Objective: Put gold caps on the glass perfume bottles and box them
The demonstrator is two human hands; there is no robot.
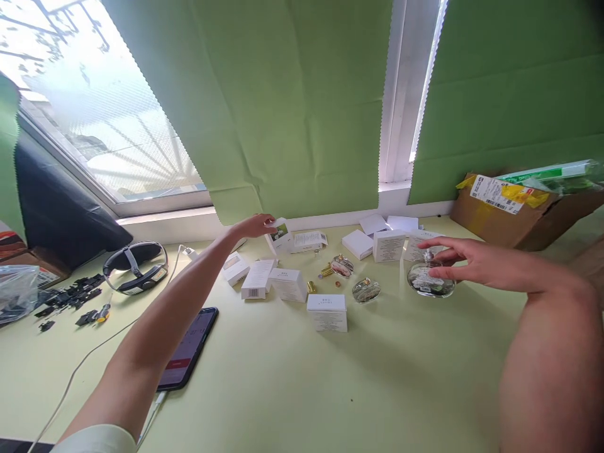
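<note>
My left hand [258, 225] reaches to the far side of the table, its fingers closed at the top of a small white box [282, 238] with a green picture on it. My right hand [450, 257] grips a round, flat glass perfume bottle [430, 281] near its neck, thumb in front. Two similar perfume bottles, one nearer [366, 290] and one farther back [341, 266], lie on the table between the hands. By them are a gold cap [311, 287] and another gold piece [326, 270]. A white printed carton [327, 313] stands in front.
Several white cartons [289, 286] stand and lie around the bottles, more [357, 244] at the back. A phone [201, 336] lies under my left forearm, with a white cable. Further left are a headband device [136, 267] and black parts [78, 292]. A cardboard box [514, 220] sits back right.
</note>
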